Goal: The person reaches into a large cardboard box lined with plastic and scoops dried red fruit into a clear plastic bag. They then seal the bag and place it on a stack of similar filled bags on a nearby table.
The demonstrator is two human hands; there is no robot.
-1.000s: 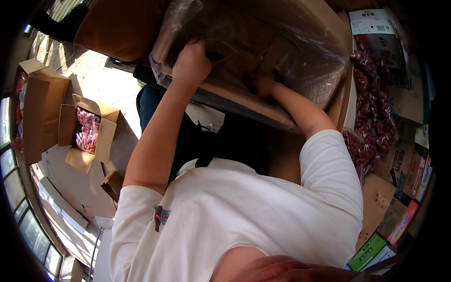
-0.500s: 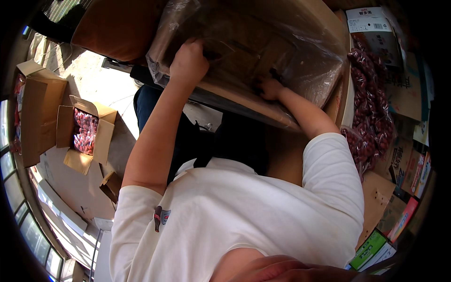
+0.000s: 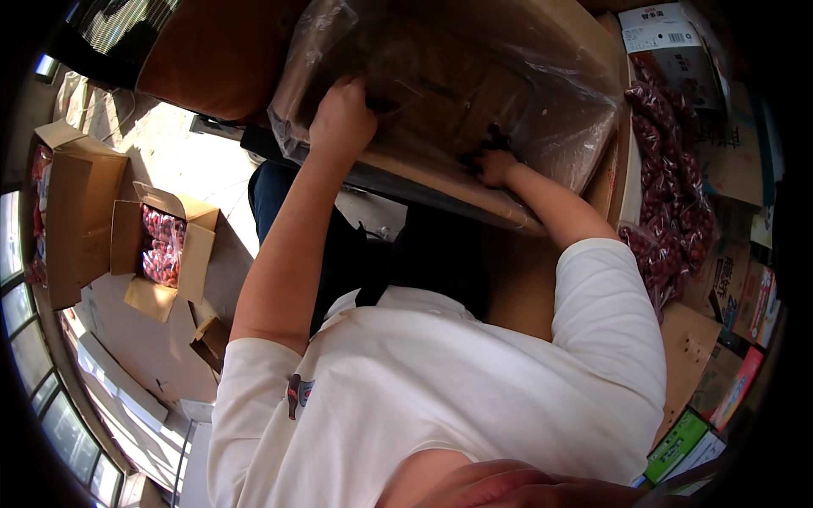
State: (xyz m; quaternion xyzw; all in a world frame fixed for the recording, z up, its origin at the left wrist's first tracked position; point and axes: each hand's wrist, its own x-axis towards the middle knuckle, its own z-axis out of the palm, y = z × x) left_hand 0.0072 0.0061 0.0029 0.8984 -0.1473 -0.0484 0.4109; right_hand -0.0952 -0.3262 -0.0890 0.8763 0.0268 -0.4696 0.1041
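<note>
A large cardboard box (image 3: 584, 42) lined with a clear plastic bag (image 3: 566, 140) stands in front of me, its inside in shadow. My left hand (image 3: 343, 118) is curled closed inside its left part, close to the near wall. Something dark shows by those fingers, too dim to name. Farther right, my right hand (image 3: 494, 168) reaches low over the near wall, its fingers bent around small dark pieces (image 3: 494, 135). The shadow hides what kind they are and part of the fingertips.
Bags of dark red fruit (image 3: 665, 178) lie along the right side, beside stacked cartons (image 3: 730, 161). An open carton (image 3: 199, 245) of bagged red fruit stands on the floor at left, near a taller carton (image 3: 93, 212). A brown chair seat (image 3: 216, 63) is at upper left.
More of the small dark pieces shows at my right hand, which has shifted slightly. My left hand stays nearly in place. The whole view has moved a little.
</note>
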